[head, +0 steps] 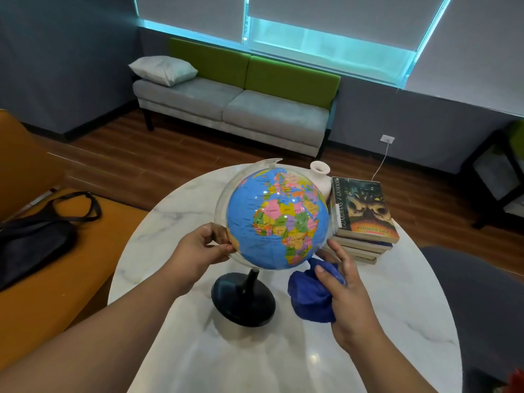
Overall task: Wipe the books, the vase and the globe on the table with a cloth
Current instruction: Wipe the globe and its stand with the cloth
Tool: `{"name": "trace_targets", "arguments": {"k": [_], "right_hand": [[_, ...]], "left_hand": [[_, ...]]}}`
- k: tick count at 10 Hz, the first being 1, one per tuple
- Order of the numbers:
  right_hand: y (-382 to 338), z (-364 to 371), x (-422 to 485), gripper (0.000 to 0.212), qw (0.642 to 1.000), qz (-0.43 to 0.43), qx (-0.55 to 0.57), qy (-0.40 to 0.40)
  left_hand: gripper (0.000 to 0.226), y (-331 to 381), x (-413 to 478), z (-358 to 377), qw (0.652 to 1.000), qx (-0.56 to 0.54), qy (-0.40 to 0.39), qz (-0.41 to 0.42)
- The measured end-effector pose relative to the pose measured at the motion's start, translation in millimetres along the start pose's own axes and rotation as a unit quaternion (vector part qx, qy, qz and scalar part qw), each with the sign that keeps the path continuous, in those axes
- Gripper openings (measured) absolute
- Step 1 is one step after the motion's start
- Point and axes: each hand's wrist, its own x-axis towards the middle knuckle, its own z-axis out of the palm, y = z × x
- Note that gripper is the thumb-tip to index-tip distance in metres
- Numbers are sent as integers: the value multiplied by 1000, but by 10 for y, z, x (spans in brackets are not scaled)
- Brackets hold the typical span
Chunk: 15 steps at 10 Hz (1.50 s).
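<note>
Several books hug the table's right edge, just beside globe.

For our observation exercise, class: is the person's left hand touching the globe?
Touching. The head view shows the left hand pinching the globe at the clear arc on its left side, with the thumb over the arc and the fingertips against it.

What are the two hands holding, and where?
The left hand pinches the globe by its clear arc, low down; the right hand grips the blue cloth near its top.
</note>
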Motion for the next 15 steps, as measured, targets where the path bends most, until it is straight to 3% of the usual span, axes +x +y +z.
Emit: {"name": "trace_targets", "arguments": {"k": [5, 6, 7, 8, 9, 10, 11, 12, 13, 14, 15], "right_hand": [[67, 126, -34, 28, 999, 10, 0, -51], [158, 166, -40, 21, 995, -1, -80, -67], [394, 275, -1, 12, 981, 41, -186, -42], [552, 393, 89, 14, 949, 1, -311, -43], [748, 525, 131, 32, 867, -113, -469, -123], [975, 444, 134, 42, 744, -162, -621, -189], [1022, 385, 152, 29, 776, -107, -592, -189], [1063, 373, 153, 33, 782, -73, -583, -207], [976, 462, -43, 33, 806, -45, -551, -212], [880, 686, -183, 44, 804, -44, -539, -247], [899, 869, -161, 19, 765, -82, -562, -304]], "left_hand": [[14, -146, -145, -151, 993, 34, 113, -19], [22, -187, -100, -198, 988, 46, 147, -26], [38, -228, -82, -221, 985, 45, 166, -34], [41, -249, -123, -223, 977, 116, 178, -17], [39, -307, -116, -244, 972, 122, 200, -25], [36, -285, -100, -296, 977, 118, 160, -76], [31, -42, -212, -467, 981, 171, 59, -64], [43, 182, -365, -716, 994, 105, 20, 25], [32, 364, -422, -749, 989, 97, 52, 98], [23, 395, -359, -665, 977, 124, 121, 125], [25, 387, -296, -621, 972, 121, 143, 139]]}}
